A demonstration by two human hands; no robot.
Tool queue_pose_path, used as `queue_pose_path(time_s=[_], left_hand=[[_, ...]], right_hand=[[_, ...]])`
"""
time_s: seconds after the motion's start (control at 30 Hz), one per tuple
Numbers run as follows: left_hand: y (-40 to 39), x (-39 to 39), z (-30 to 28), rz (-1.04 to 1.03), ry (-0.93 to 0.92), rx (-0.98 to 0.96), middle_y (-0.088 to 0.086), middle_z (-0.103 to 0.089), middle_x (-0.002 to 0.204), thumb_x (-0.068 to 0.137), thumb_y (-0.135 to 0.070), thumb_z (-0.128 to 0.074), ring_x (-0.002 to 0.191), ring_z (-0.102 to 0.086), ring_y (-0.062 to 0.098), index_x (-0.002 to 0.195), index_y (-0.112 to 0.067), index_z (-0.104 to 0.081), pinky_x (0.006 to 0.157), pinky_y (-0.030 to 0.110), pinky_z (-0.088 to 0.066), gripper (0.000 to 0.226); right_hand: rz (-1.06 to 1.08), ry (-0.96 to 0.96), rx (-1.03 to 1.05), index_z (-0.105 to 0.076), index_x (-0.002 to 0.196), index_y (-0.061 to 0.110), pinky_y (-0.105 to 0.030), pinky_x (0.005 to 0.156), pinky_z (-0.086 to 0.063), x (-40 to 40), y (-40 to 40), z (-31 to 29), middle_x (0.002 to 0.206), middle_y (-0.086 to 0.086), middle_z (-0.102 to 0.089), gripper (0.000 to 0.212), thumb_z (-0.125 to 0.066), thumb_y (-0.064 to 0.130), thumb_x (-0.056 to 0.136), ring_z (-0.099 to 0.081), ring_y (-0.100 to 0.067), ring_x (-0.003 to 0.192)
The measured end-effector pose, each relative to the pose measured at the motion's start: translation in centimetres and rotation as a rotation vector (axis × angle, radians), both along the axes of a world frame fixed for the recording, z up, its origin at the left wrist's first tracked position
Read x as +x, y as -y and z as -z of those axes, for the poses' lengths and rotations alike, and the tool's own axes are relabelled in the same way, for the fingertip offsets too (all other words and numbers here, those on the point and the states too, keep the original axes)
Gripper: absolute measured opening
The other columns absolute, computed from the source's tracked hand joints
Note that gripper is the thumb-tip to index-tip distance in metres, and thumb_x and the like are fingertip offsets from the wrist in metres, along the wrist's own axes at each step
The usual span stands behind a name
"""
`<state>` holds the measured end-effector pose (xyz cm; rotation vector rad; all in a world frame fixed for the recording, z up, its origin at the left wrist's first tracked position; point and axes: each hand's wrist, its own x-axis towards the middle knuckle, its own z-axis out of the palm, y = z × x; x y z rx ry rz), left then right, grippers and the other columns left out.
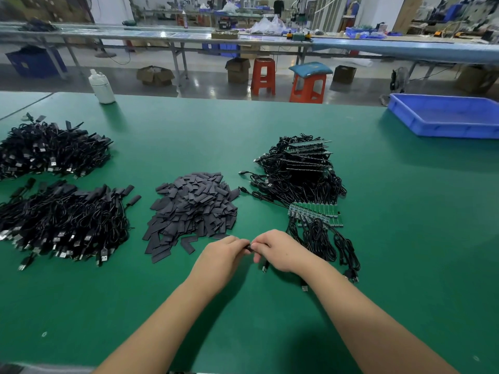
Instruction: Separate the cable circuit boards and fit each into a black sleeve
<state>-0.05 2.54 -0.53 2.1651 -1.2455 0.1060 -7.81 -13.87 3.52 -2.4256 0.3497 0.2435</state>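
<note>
My left hand [224,253] and my right hand [278,251] meet fingertip to fingertip over the green table, both pinching a small black sleeve [249,248] between them. The board inside is hidden by my fingers. A cable with a USB plug [265,268] trails from under my right hand. Just right of my hands lies a joined strip of green circuit boards [317,214] with their cables. A heap of loose black sleeves [193,209] sits just beyond my left hand.
A stack of board strips with cables [299,168] lies behind the green strip. Two piles of sleeved cables [62,220] [51,149] fill the left. A blue tray [445,114] stands far right, a white bottle [102,87] at the table's far edge.
</note>
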Motion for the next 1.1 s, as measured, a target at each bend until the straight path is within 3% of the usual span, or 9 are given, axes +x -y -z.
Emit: queue_pose_path(time_s=[0.17,0.27,0.43,0.6,0.7,0.8,0.87,0.97,1.1], left_hand=[[0.3,0.0,-0.1,-0.05,0.046,-0.008,0.005,-0.071,0.095,0.096,-0.023,-0.062,0.081,-0.067,0.028,0.109,-0.012,-0.071,0.071,0.037,-0.054,0.019],[0.5,-0.1,0.0,-0.046,0.043,0.027,0.004,-0.069,0.1,0.099,-0.025,-0.058,0.085,-0.066,0.028,0.113,-0.015,-0.069,0.074,0.038,-0.053,0.021],[0.6,0.0,0.2,-0.028,0.1,0.121,0.001,-0.066,0.105,0.097,-0.019,-0.058,0.088,-0.064,0.026,0.119,-0.018,-0.064,0.075,0.04,-0.051,0.022],[0.5,0.0,-0.1,0.01,0.199,0.179,0.003,-0.063,0.102,0.081,-0.004,-0.068,0.088,-0.06,0.025,0.109,-0.014,-0.065,0.069,0.039,-0.051,0.029],[0.4,0.2,0.0,0.043,0.278,0.154,0.006,-0.064,0.114,0.072,0.007,-0.072,0.093,-0.062,0.025,0.113,-0.01,-0.065,0.074,0.037,-0.056,0.045],[0.8,-0.3,-0.5,-0.018,-0.067,-0.044,0.001,-0.034,0.154,0.086,0.009,-0.055,0.122,-0.053,0.009,0.149,-0.016,-0.038,0.1,0.026,-0.046,0.07],[1.5,-0.7,-1.1,-0.141,-0.476,-0.301,-0.004,-0.036,0.15,0.096,-0.004,-0.055,0.123,-0.05,-0.005,0.152,-0.021,-0.028,0.101,0.013,-0.041,0.065],[2.1,-0.9,-0.9,-0.111,-1.065,-0.397,-0.006,-0.063,0.13,0.097,-0.018,-0.061,0.11,-0.064,0.004,0.146,-0.022,-0.039,0.103,0.027,-0.047,0.054],[2.4,-1.7,-0.3,-0.055,-1.069,-0.271,0.006,-0.075,0.091,0.094,-0.016,-0.065,0.083,-0.072,0.023,0.111,-0.013,-0.064,0.085,0.037,-0.054,0.017]], right_hand=[[0.019,0.034,-0.083,-0.072,0.089,0.018,-0.027,0.055,-0.034,0.1,0.3,-0.2,0.069,0.006,-0.064,0.035,-0.044,0.035,0.103,-0.045,-0.006,0.052],[0.01,0.015,-0.069,-0.072,0.094,0.016,-0.013,0.05,-0.03,0.1,0.1,-0.4,0.07,0.014,-0.063,0.035,-0.041,0.029,0.105,-0.048,0.006,0.048],[0.019,0.022,-0.027,-0.07,0.092,0.012,-0.009,0.048,-0.034,-0.2,-0.2,-0.7,0.052,0.017,-0.057,0.035,-0.041,0.025,0.106,-0.047,0.014,0.044],[0.003,0.012,-0.003,-0.071,0.094,0.015,-0.009,0.051,-0.034,-0.2,-0.3,-0.5,0.088,0.006,-0.075,0.033,-0.042,0.027,0.105,-0.051,0.012,0.05],[-0.01,0.006,0.016,-0.071,0.087,0.016,-0.008,0.046,-0.034,-0.2,-0.3,-0.3,0.078,0.011,-0.073,0.033,-0.044,0.026,0.103,-0.049,0.011,0.044],[0.053,0.046,0.111,-0.071,0.079,0.02,-0.015,0.047,-0.036,0.1,-0.6,-0.4,0.06,0.018,-0.066,0.032,-0.049,0.027,0.101,-0.046,0.002,0.041],[0.18,0.157,0.366,-0.074,0.082,0.012,-0.018,0.058,-0.044,0.7,-0.9,-0.8,0.07,0.009,-0.07,0.03,-0.053,0.025,0.1,-0.054,-0.003,0.055],[0.377,0.312,0.863,-0.072,0.091,0.005,-0.019,0.07,-0.054,1.5,-1.1,-1.5,0.085,-0.005,-0.071,0.023,-0.055,0.017,0.1,-0.066,-0.009,0.075],[0.511,0.395,1.197,-0.07,0.098,0.001,-0.03,0.084,-0.057,2.5,-1.1,-1.1,0.093,-0.01,-0.07,0.02,-0.057,0.017,0.099,-0.066,-0.02,0.091]])
